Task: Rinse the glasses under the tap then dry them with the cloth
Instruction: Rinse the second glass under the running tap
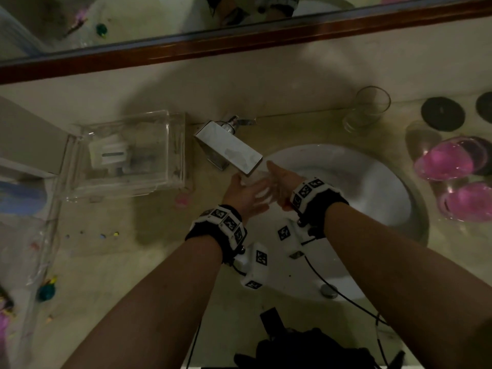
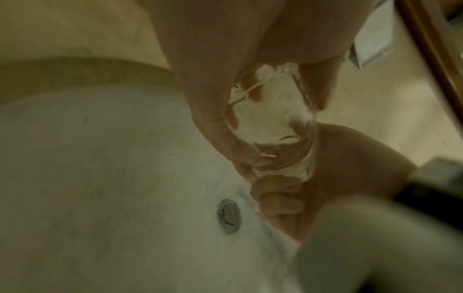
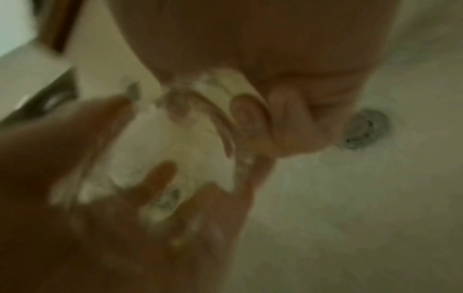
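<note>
Over the white sink (image 1: 378,198) I hold a clear glass (image 1: 262,189) between both hands, right under the square chrome tap (image 1: 234,149). My left hand (image 1: 251,191) grips it from the left, thumb and fingers curled round the wall of the glass (image 2: 270,119). From the right, my right hand (image 1: 278,178) holds the glass (image 3: 175,150), with fingers (image 3: 248,119) curled over its rim. The glass looks wet and streaked white. A second clear glass (image 1: 366,110) stands on the counter behind the sink, to the right.
Pink glass pieces (image 1: 444,161) and dark round coasters (image 1: 442,113) crowd the counter right of the sink. A clear plastic box (image 1: 127,155) sits left of the tap. The drain (image 2: 229,216) lies below the hands. Dark fabric (image 1: 306,347) lies at the near edge.
</note>
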Tool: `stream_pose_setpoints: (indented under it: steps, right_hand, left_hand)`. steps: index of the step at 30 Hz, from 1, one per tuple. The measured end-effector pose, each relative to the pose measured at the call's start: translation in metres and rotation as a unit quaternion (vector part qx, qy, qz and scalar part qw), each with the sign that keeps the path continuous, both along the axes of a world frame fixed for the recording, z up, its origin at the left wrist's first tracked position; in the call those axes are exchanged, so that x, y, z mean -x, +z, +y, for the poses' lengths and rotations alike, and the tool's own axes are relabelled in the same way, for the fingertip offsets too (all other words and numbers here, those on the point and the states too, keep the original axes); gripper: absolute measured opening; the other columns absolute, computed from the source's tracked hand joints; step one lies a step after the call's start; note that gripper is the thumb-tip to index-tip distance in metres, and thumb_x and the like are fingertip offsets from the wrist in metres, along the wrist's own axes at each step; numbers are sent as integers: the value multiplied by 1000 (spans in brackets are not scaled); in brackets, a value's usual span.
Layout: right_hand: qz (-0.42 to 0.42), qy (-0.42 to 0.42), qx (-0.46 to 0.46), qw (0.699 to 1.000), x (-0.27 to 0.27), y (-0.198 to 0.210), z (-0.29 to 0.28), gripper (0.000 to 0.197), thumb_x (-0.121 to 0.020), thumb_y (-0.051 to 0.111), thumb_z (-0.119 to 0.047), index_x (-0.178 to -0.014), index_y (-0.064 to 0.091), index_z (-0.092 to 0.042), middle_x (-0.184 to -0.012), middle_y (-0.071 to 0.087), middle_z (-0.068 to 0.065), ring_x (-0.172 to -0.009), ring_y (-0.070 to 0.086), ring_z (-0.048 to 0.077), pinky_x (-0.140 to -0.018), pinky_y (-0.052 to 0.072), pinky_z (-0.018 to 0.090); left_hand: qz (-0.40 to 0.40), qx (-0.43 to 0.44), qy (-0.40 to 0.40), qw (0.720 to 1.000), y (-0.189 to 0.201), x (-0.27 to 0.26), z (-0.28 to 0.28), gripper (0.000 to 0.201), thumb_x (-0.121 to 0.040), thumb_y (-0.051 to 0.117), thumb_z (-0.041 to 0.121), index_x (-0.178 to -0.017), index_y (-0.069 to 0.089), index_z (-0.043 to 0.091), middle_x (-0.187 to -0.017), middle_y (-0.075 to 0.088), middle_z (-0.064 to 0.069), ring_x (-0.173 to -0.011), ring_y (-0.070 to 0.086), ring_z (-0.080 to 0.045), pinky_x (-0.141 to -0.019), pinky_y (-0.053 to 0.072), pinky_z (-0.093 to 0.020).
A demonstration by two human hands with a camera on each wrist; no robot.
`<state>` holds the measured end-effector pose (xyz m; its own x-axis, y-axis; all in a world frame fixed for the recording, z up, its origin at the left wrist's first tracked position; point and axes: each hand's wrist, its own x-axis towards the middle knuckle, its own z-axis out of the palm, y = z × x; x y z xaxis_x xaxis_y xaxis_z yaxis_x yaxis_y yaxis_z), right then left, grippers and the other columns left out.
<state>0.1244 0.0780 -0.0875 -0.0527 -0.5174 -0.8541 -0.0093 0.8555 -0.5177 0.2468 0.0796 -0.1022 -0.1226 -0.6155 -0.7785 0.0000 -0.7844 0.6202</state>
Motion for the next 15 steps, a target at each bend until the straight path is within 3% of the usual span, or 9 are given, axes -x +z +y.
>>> stream_pose_setpoints:
  steps: [3, 5, 6, 8, 9, 11, 12, 13, 15]
  right_hand:
    - [11, 15, -5, 1000, -1, -6, -2, 46, -92, 45, -56, -64, 47, -19, -50, 46, 1, -39, 37, 15, -42, 29, 18]
    - [60, 69, 73, 993, -4, 0, 1, 23, -99, 42, -35, -81, 52, -26, -74, 53, 4, -58, 48, 18, -51, 37, 26]
    - [74, 85, 73, 991, -4, -6, 0, 13, -99, 43, -22, -100, 56, -23, -95, 55, 8, -76, 55, 23, -62, 42, 30]
    - [147, 147, 119, 971, -3, -9, -1, 42, -95, 45, -3, -137, 41, -7, -132, 43, 18, -115, 49, 29, -88, 38, 28]
    - [147, 161, 110, 970, -2, -9, -1, 45, -96, 44, -1, -140, 36, -3, -133, 43, 18, -116, 49, 27, -89, 38, 25]
    - [63, 119, 107, 985, 3, -10, -1, 24, -99, 44, -16, -114, 58, -2, -94, 62, 10, -71, 61, 12, -58, 47, 22]
    - [31, 39, 77, 996, 4, -11, 0, 31, -99, 45, -31, -89, 61, -6, -67, 62, 4, -44, 52, 8, -39, 37, 17]
    - [24, 12, 31, 999, 3, -7, 1, 42, -96, 46, -44, -72, 55, -11, -52, 54, 2, -31, 41, 9, -36, 29, 11]
    - [14, -3, -6, 1000, 1, -11, -3, 48, -93, 45, -54, -67, 52, -14, -55, 50, 3, -32, 40, 12, -40, 31, 12]
  left_hand:
    - [-9, 13, 4, 1000, -2, 1, 2, 39, -91, 66, 21, -120, 41, 31, -126, 56, -5, -95, 62, -21, -83, 54, -42]
    - [-5, -30, 36, 999, 2, 3, 0, 32, -91, 65, 35, -118, 49, 28, -119, 58, -5, -94, 62, -21, -78, 56, -40]
    - [1, -57, 47, 997, 4, 4, 0, 35, -89, 64, 43, -118, 54, 27, -116, 60, -6, -92, 62, -22, -72, 56, -37]
    - [25, -86, 59, 994, 1, 5, 0, 53, -80, 66, 54, -124, 59, 26, -120, 63, -8, -92, 64, -23, -62, 53, -32]
    - [33, -81, 62, 994, 1, 6, 0, 56, -79, 68, 53, -126, 57, 25, -122, 62, -9, -93, 64, -24, -63, 53, -32]
    - [13, -38, 47, 998, 3, 4, -1, 42, -88, 66, 40, -123, 49, 24, -121, 60, -8, -94, 63, -24, -70, 54, -37]
    - [6, -20, 33, 999, 1, 4, -1, 37, -91, 65, 32, -121, 44, 27, -121, 57, -5, -95, 61, -22, -75, 53, -39]
    - [3, -3, 19, 1000, -1, 3, -1, 38, -92, 65, 25, -121, 41, 30, -123, 54, -3, -98, 59, -21, -78, 53, -40]
    - [5, 6, 13, 1000, -3, 2, 0, 41, -92, 65, 21, -123, 40, 32, -128, 51, -2, -107, 56, -23, -78, 53, -40]
